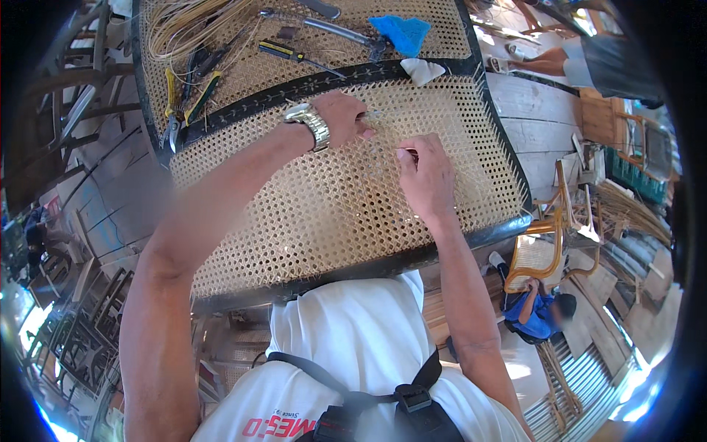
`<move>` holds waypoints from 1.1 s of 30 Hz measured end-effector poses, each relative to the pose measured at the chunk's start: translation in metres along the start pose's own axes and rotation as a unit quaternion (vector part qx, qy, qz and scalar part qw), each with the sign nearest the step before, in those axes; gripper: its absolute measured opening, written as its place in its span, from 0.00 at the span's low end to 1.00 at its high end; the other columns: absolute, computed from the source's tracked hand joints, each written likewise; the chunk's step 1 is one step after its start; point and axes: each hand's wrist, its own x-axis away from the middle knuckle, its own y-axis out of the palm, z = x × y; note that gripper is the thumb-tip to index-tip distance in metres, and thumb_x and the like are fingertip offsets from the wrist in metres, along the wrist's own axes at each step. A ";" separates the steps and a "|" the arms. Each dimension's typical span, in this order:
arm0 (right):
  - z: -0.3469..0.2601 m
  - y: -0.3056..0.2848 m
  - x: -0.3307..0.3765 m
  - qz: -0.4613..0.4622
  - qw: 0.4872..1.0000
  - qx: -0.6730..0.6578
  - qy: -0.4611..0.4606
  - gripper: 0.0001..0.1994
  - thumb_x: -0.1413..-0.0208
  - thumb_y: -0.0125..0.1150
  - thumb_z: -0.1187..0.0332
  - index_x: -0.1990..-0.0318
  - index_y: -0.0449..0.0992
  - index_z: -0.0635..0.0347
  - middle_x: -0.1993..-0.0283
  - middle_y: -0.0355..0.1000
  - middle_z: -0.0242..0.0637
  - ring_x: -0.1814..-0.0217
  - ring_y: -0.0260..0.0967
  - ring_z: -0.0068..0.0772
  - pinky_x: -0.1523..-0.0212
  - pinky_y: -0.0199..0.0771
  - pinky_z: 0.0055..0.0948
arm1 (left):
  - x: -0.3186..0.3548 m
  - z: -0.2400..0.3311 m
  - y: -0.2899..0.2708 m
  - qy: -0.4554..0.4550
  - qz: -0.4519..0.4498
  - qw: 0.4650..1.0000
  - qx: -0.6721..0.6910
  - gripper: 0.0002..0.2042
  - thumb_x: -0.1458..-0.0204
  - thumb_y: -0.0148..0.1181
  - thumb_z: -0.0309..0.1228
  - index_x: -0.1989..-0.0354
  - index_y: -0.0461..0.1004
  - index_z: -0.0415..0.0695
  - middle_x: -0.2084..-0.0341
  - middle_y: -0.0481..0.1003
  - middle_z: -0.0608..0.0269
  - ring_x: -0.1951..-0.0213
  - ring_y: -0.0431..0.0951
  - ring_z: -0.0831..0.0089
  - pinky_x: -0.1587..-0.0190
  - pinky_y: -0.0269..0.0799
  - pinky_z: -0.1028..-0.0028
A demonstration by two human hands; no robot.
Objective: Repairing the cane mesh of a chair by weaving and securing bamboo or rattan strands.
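A woven cane panel (294, 221) in a dark frame (383, 265) lies in front of me. My left hand (342, 118), with a metal watch on the wrist, rests on the weave near its upper edge, fingers pinched on a thin cane strand (379, 114). My right hand (426, 173) sits just to the right and below, fingers closed on the end of a cane strand at the weave. Both hands work close together on the mesh.
Above the panel lie pliers with yellow-green handles (180, 103), a screwdriver (283, 50), a metal tool (339, 31), a blue cloth (401, 31), a white rag (422, 70) and loose cane coils (188, 26). A person in blue (537, 309) sits low right by a chair frame; another person stands top right.
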 end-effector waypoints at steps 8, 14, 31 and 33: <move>0.001 -0.012 0.001 -0.014 1.000 -0.013 -0.013 0.07 0.41 0.60 0.66 0.58 0.75 0.54 0.58 0.70 0.36 0.58 0.72 0.41 0.54 0.69 0.42 | 0.012 -0.065 -0.036 -0.104 0.019 0.993 -0.044 0.23 0.44 0.59 0.53 0.67 0.76 0.42 0.74 0.75 0.55 0.71 0.78 0.62 0.64 0.73 0.60; 0.005 -0.029 0.015 0.000 0.998 -0.040 -0.054 0.14 0.44 0.64 0.62 0.52 0.77 0.55 0.52 0.69 0.40 0.48 0.67 0.43 0.44 0.67 0.43 | 0.047 -0.097 -0.080 -0.101 0.062 0.966 -0.231 0.25 0.47 0.60 0.56 0.61 0.79 0.42 0.65 0.79 0.47 0.60 0.80 0.51 0.52 0.74 0.56; 0.064 -0.005 -0.110 0.097 0.984 0.146 0.023 0.08 0.40 0.57 0.65 0.64 0.79 0.60 0.57 0.73 0.46 0.54 0.71 0.46 0.50 0.70 0.42 | 0.290 -0.024 0.043 -0.278 0.285 0.911 0.104 0.15 0.46 0.69 0.38 0.59 0.81 0.39 0.70 0.82 0.63 0.71 0.76 0.80 0.66 0.71 0.77; 0.066 -0.009 -0.109 0.009 0.995 0.058 -0.080 0.12 0.37 0.54 0.62 0.61 0.79 0.60 0.56 0.73 0.46 0.53 0.70 0.45 0.47 0.69 0.42 | 0.292 0.001 0.045 -0.290 0.309 0.879 0.220 0.15 0.45 0.68 0.38 0.58 0.80 0.39 0.72 0.81 0.66 0.73 0.74 0.82 0.69 0.70 0.78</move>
